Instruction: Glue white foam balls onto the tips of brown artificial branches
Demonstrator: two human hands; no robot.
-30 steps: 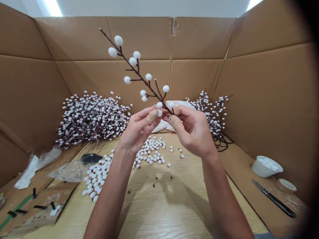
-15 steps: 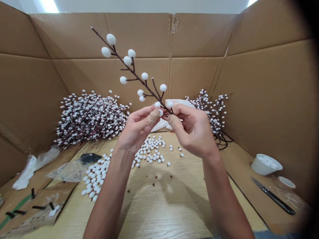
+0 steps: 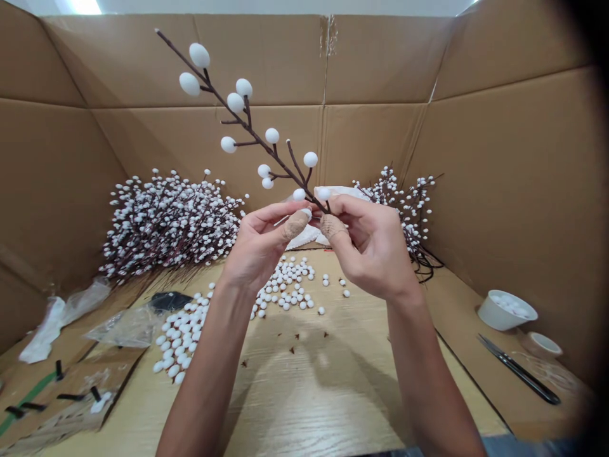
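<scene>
Left hand (image 3: 264, 247): you're pinching the base of the white-berry branch (image 3: 252, 130), thumb wrapped in tan tape.
Right hand (image 3: 373, 251): also clamped on that base, just beside your left, thumb taped too.
Branch: held up, tilted up-left.
Below hands: loose white berries (image 3: 285, 282) on wooden table (image 3: 309, 393).
Beyond: heap of berry branches (image 3: 166, 231) against cardboard wall (image 3: 190, 76).
Far right: white bowl (image 3: 505, 311), black-handled scissors (image 3: 521, 371).

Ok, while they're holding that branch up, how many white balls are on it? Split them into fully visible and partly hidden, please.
White balls in full view on the branch: 11
Ball partly hidden by the left hand: 1
Total: 12
</scene>
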